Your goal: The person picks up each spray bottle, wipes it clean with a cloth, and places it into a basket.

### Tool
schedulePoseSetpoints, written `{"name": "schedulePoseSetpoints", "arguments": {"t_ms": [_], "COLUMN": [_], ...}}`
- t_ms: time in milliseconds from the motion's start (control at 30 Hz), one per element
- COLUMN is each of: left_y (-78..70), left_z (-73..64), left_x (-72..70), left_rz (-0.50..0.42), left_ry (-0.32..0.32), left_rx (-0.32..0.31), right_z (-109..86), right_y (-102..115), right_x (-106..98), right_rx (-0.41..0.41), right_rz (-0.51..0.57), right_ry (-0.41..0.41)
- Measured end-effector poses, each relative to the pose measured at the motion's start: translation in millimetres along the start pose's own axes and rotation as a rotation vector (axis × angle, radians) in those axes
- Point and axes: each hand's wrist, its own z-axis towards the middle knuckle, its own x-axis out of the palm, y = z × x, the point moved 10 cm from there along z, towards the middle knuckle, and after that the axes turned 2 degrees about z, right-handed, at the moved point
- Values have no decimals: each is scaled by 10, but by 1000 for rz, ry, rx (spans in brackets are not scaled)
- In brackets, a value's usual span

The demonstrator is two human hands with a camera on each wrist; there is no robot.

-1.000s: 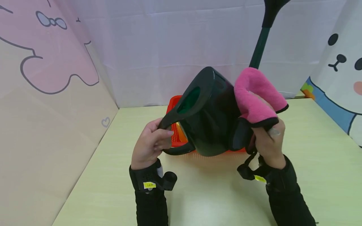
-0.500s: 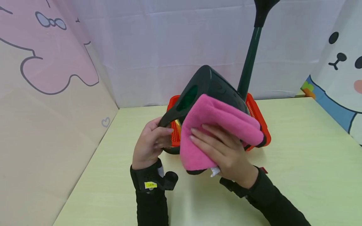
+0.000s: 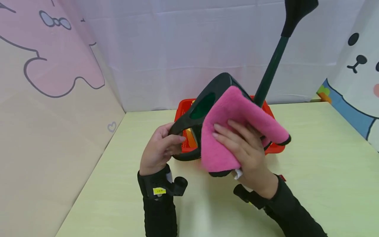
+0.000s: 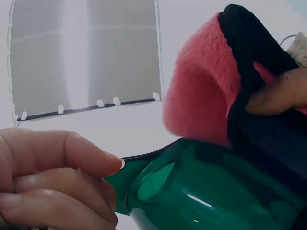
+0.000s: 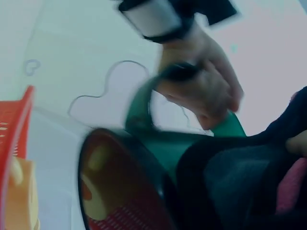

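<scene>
A dark green watering can (image 3: pixel 218 86) is held tilted above the table. Its long spout (image 3: pixel 270 75) slants up to the right, ending in a black flared head. My left hand (image 3: pixel 158 149) grips the loop handle at the can's left end. A pink cloth with black edging (image 3: pixel 237 105) lies folded against the near side of the can. My right hand (image 3: pixel 253 156) holds this cloth, its fingers spread flat over it, and its thumb (image 4: pixel 273 98) pinches the black edge in the left wrist view. Much of the can's body is hidden behind the cloth.
Behind and below the can stands a red plastic basket (image 3: pixel 276 149) on the pale table (image 3: pixel 118 197). Something yellow-orange (image 5: pixel 24 191) is inside it. A white sheet (image 3: pixel 177 49) hangs at the back, with cartoon-printed panels on both sides.
My right hand has brought the cloth leftward from the can's right end onto its near side, then slightly back right. The can has shifted a little right, its spout swinging left, then right.
</scene>
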Motion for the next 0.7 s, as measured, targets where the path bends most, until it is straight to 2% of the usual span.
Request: {"name": "schedulePoseSetpoints", "arguments": {"t_ms": [100,200,367,433,467,533,600,700], "left_y": [14,20,38,58,69,86,102,100], "left_z": [6,19,33,36,38,40,41,38], "left_x": [26,74,143,143,137,122,99,71], "left_rz": [33,62,96,113,120,128,123,104], "left_ry": [22,60,91,78,68,45,21,2], "left_rx": [-12,-15,-39,-59,-69,-83,-91,-81], "right_z": [12,-30,-219,-274,-276,-227,-153,-64], "right_y": [-212,-478,-905,-989,-997,-945,-816,-545], "right_x": [-208,-375,-542,-547,-538,-505,-468,-378], "right_rx": [114,263,581,659,668,611,502,293], "right_rz": [126,216,371,414,407,374,267,127], "right_ry": [-150,-235,-312,-325,-317,-299,-284,-297]}}
